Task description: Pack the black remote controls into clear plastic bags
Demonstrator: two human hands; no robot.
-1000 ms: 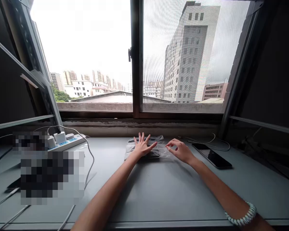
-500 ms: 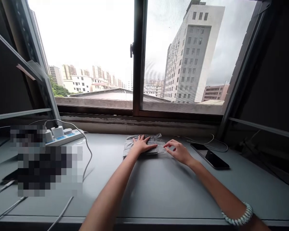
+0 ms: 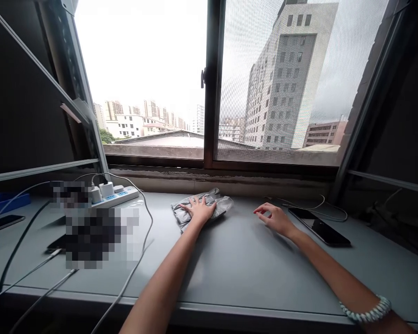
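A clear plastic bag (image 3: 225, 204) with something flat and grey in it lies crumpled on the table, turned at an angle. My left hand (image 3: 201, 211) rests flat on top, fingers spread, covering its middle. To the right, apart from the bag, my right hand (image 3: 273, 219) hovers just over the tabletop. Its fingers are loosely bent, with the thumb near the forefinger, and I see nothing between them. What exactly the bag contains is hidden by its creases and my left hand.
Right of my right hand lies a black phone (image 3: 320, 227) beside a white cable (image 3: 334, 213). At the left stand a white power strip (image 3: 116, 197) with chargers, a blurred-out area, several cables, another phone (image 3: 5, 223) and a blue tray (image 3: 9, 202). A window backs the grey table (image 3: 251, 278).
My right hand has come away from the bag's clear edge to the right. Under my left hand the bag has turned and bunched up. The view has swung a little left.
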